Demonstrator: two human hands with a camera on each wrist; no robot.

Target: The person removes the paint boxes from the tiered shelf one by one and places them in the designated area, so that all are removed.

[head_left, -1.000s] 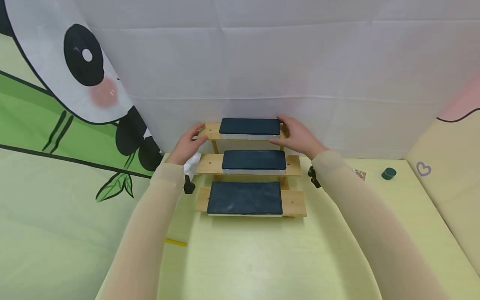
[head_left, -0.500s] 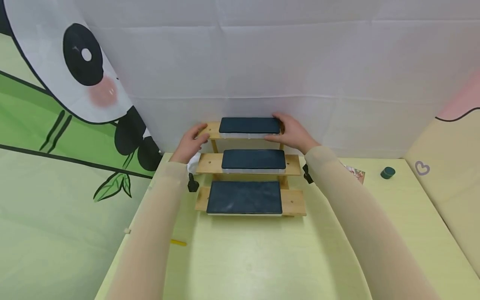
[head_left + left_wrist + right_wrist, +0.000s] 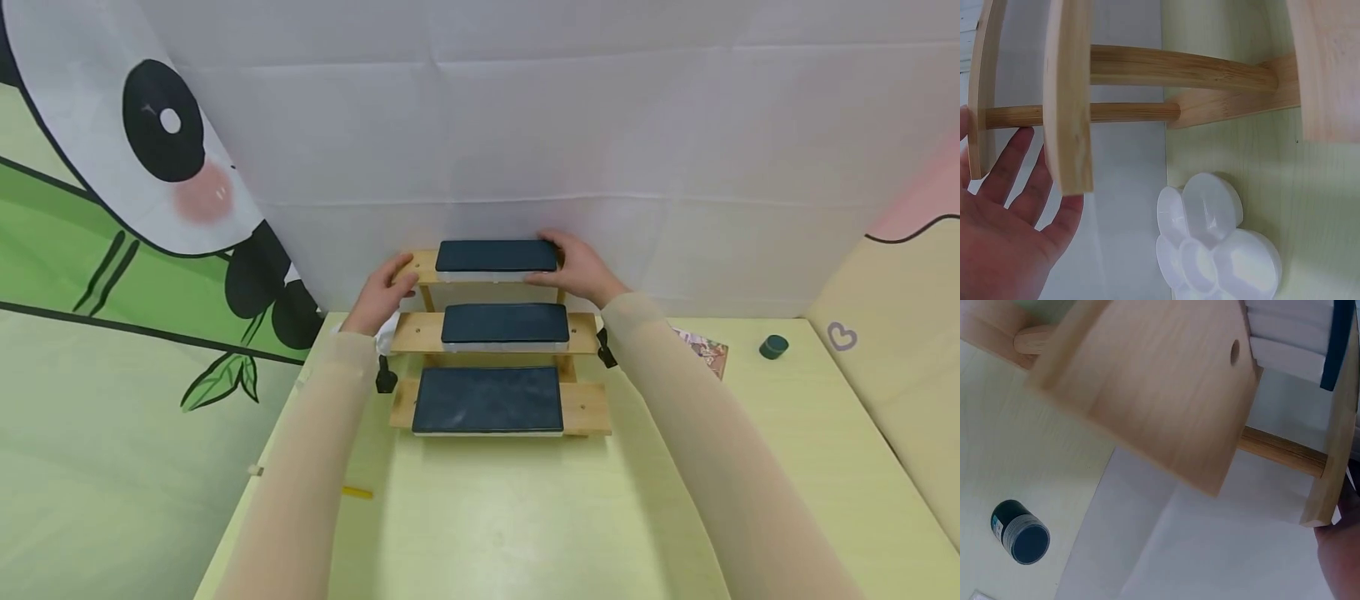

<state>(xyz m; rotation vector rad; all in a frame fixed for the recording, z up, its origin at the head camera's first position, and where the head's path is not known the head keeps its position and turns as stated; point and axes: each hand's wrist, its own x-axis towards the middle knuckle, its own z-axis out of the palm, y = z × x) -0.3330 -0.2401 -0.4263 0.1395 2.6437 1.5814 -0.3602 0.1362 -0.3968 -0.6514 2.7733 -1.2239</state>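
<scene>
A three-tier wooden stand point(image 3: 591, 408) bears three flat cases with dark blue tops and whitish sides: the top case point(image 3: 497, 255), the middle case point(image 3: 505, 322) and the larger bottom case point(image 3: 487, 400). My left hand point(image 3: 377, 297) holds the left end of the top shelf. In the left wrist view its fingers point(image 3: 1013, 156) reach beneath that shelf, touching or nearly touching a wooden rod. My right hand point(image 3: 579, 268) grips the right end of the top case, thumb at the front and forefinger at the back. In the right wrist view most of that hand is cut off.
A white flower-shaped palette point(image 3: 1210, 244) lies beside the stand on the left. On the right are a dark green jar point(image 3: 773, 347) and a colourful printed packet point(image 3: 708, 352), partly behind my sleeve. A yellow stick point(image 3: 357, 492) lies at front left. White cloth point(image 3: 480, 125) hangs behind.
My right hand has shifted left, from the end of the top shelf onto the top case. The left hand has edged slightly right. The cases keep their places on the stand.
</scene>
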